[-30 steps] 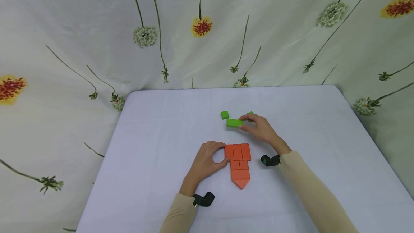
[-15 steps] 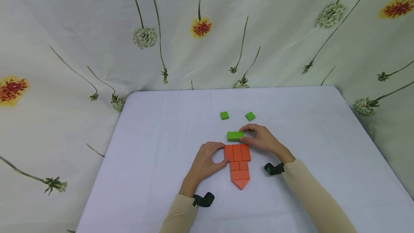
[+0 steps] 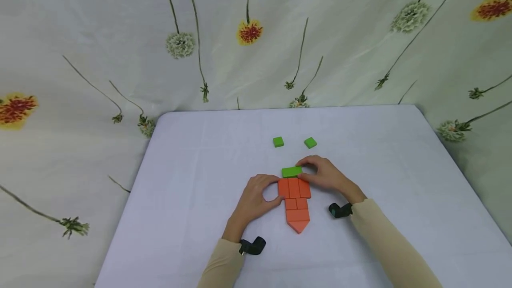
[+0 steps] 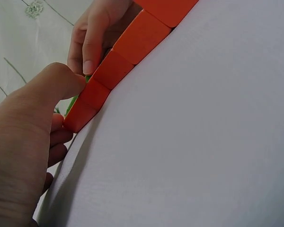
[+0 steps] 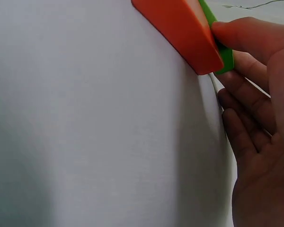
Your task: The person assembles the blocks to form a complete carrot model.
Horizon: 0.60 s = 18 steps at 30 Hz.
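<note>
Several orange blocks (image 3: 294, 188) lie flat and edge to edge on the table, with a triangular block (image 3: 298, 226) pointing toward me at the near end. My left hand (image 3: 254, 198) holds the left end of the far orange row between thumb and fingers. Between the thumb and fingers of my right hand (image 3: 325, 175) is the right end of a green rectangular block (image 3: 291, 172), which lies along the far edge of that row. The right wrist view shows the green block (image 5: 226, 59) close against the orange end, with the right thumb on its near side.
Two small green blocks (image 3: 278, 142) sit farther back on the white-covered table (image 3: 208, 154), apart from each other. Behind the table's far edge hangs a flower-printed cloth (image 3: 340, 26). A dark wrist camera (image 3: 253, 246) juts inward from the left wrist.
My right hand has brought the green rectangular block toward me, from beside the small green blocks to the far edge of the orange row. The left hand has stayed in place.
</note>
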Motion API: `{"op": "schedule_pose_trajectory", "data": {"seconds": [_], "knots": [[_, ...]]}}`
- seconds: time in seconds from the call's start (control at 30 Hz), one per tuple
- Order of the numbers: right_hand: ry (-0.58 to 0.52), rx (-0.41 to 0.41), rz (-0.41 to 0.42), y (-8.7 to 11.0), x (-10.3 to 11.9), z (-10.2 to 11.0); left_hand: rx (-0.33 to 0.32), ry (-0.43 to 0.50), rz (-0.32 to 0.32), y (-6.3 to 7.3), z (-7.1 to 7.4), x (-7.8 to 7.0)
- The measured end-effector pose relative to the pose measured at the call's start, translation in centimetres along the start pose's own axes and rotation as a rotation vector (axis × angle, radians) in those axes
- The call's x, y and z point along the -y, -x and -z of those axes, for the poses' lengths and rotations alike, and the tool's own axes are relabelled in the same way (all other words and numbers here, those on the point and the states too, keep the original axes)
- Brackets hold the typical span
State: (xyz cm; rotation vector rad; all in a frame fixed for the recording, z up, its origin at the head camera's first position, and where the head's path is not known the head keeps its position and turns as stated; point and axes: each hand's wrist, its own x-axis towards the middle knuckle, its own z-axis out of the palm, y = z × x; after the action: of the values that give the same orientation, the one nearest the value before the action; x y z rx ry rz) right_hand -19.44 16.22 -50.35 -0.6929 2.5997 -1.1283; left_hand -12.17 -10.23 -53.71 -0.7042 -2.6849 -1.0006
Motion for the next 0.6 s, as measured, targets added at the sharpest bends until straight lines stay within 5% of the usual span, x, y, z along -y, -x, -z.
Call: {"op": "schedule_pose_trajectory", "data": {"seconds": [0.6], "knots": [[0.034,-0.009,0.046,-0.12,-0.26,0.26,0.004,-0.01,0.005,0.05,-0.03,0.04]]}}
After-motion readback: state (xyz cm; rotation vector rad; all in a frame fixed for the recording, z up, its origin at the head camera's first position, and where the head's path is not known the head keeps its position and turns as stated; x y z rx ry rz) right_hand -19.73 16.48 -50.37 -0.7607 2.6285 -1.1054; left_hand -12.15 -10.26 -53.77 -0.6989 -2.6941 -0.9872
